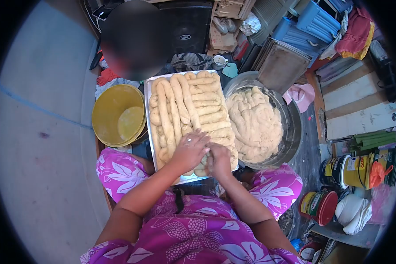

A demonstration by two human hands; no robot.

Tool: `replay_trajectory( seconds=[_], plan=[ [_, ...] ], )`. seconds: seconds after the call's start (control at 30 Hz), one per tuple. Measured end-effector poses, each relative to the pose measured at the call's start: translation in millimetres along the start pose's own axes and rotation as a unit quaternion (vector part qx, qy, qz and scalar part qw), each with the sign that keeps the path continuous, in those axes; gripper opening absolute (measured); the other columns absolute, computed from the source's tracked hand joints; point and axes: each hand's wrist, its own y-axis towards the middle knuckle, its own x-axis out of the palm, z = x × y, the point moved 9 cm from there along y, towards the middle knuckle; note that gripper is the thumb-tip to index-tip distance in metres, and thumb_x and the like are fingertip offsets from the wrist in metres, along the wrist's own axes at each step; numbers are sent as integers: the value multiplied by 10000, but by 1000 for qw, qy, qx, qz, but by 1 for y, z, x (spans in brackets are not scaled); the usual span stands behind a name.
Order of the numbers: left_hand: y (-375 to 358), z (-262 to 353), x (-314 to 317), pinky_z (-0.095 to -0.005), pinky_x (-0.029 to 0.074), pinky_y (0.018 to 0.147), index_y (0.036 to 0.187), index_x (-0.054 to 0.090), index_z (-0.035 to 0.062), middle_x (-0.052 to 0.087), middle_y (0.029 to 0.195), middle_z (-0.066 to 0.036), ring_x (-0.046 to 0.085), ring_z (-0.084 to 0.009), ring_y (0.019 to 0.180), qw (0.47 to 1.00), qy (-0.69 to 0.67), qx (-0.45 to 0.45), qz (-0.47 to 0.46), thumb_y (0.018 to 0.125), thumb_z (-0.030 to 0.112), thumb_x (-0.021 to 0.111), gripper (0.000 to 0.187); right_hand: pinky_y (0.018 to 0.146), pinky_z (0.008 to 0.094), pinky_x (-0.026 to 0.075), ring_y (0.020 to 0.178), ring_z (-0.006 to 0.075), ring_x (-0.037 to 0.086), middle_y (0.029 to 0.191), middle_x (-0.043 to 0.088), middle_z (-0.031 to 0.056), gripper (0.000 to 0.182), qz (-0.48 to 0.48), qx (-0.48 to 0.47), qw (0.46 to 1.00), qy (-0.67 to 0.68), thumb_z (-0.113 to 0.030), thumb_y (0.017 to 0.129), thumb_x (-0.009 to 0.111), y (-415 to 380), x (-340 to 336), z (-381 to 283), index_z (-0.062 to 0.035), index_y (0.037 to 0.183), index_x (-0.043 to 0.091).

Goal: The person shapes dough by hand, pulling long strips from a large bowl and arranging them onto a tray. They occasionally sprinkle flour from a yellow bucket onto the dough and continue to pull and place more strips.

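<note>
A metal tray [151, 145] lies across my lap, covered with pale dough ropes [209, 104]. Some ropes run lengthwise on top of others that lie crosswise. Over the near part of the tray, my left hand [190, 149] rests on the dough with its fingers stretched out and a ring on one. Close beside it, my right hand [219, 160] has its fingers curled down around dough, and the fingertips are partly hidden. To the right of the tray, a large dark basin [295, 136] holds a big soft mass of dough [255, 125].
A yellow bucket [102, 119] stands left of the tray beside a pale wall. Dark flat trays [284, 66] lean behind the basin near blue plastic containers [317, 22]. A white cup [220, 62] sits beyond the tray. Paint buckets [317, 207] stand at the right.
</note>
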Motion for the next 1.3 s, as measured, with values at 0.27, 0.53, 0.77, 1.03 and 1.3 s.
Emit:
replay_trajectory(
  seconds=[0.27, 0.53, 0.77, 1.03, 1.3],
  plan=[
    [6, 3, 39, -451, 180, 1075, 1268, 479, 55, 448, 1329, -142, 348, -275, 1291, 982, 63, -18, -177, 905, 345, 439, 465, 1061, 570, 92, 1329, 366, 235, 1333, 389, 213, 490, -136, -108, 977, -122, -354, 886, 494, -35, 25, -10, -28, 1248, 451],
    [86, 66, 73, -499, 162, 1076, 1269, 480, 43, 407, 1360, -170, 312, -319, 1309, 989, 98, 79, -72, 910, 389, 431, 501, 889, 405, 418, 1012, 373, 535, 1129, 545, 217, 295, 228, 75, 963, 123, -103, 818, 529, 36, -65, 144, 10, 1089, 552],
    [115, 40, 130, -512, 85, 1094, 1209, 536, 36, 453, 1324, -160, 309, -320, 1311, 953, 183, 34, -240, 881, 451, 462, 534, 844, 386, 455, 932, 338, 587, 993, 614, 191, 292, 22, 225, 973, -41, -57, 780, 505, 74, 26, 331, -12, 1053, 601],
    [114, 34, 129, -522, 77, 1094, 1173, 565, 27, 517, 1262, -151, 360, -328, 1278, 958, 177, 51, -222, 834, 415, 554, 516, 833, 415, 363, 1013, 255, 481, 1000, 578, 110, 229, 61, 219, 945, -237, -156, 803, 456, 145, 115, 343, -93, 954, 617],
    [115, 38, 127, -518, 98, 1092, 1147, 581, 24, 559, 1208, -140, 401, -311, 1254, 964, 172, 66, -193, 842, 441, 530, 520, 886, 378, 321, 981, 232, 493, 973, 560, 87, 194, -17, 167, 984, -50, -168, 803, 472, 132, 102, 346, -114, 954, 581]
  ],
)
